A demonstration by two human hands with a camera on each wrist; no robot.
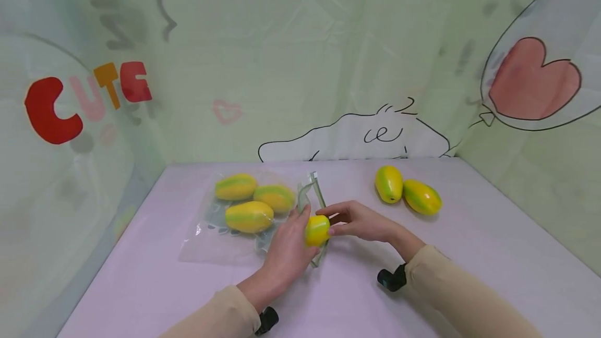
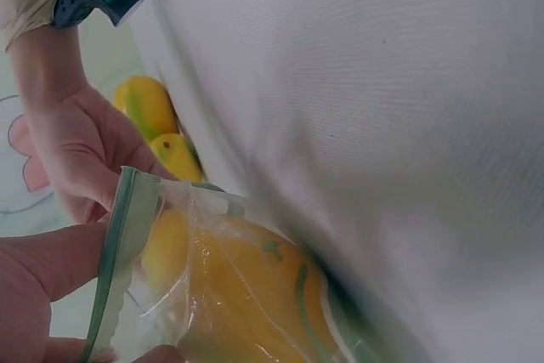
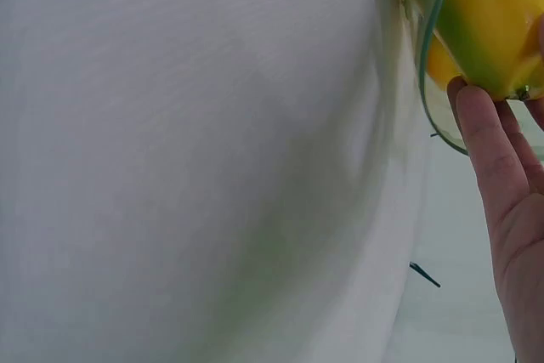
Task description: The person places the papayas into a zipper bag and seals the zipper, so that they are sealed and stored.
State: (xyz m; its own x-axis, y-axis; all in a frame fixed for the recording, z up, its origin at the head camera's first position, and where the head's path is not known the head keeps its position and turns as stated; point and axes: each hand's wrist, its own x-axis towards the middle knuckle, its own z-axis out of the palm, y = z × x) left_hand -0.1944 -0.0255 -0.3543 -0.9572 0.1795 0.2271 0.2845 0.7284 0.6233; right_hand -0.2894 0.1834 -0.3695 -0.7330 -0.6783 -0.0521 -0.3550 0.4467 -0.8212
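Note:
My left hand (image 1: 288, 239) grips the mouth of a clear zip bag (image 1: 206, 249), with its thumb and fingers at the green zip edge (image 2: 110, 252) in the left wrist view. A yellow-green papaya (image 1: 317, 230) lies in the bag's mouth, partly covered by the left hand. From the right, my right hand (image 1: 361, 221) holds the end of this papaya between thumb and fingers. In the right wrist view the fingertips (image 3: 480, 108) touch its tip, beside the bag's rim. Further inside the bag lie three papayas (image 1: 249, 217).
Two loose papayas (image 1: 388, 184) lie side by side at the back right of the pale table (image 1: 375, 301). A printed cloth wall (image 1: 281, 67) stands behind and along both sides. Black wrist cameras (image 1: 392, 278) hang under the sleeves.

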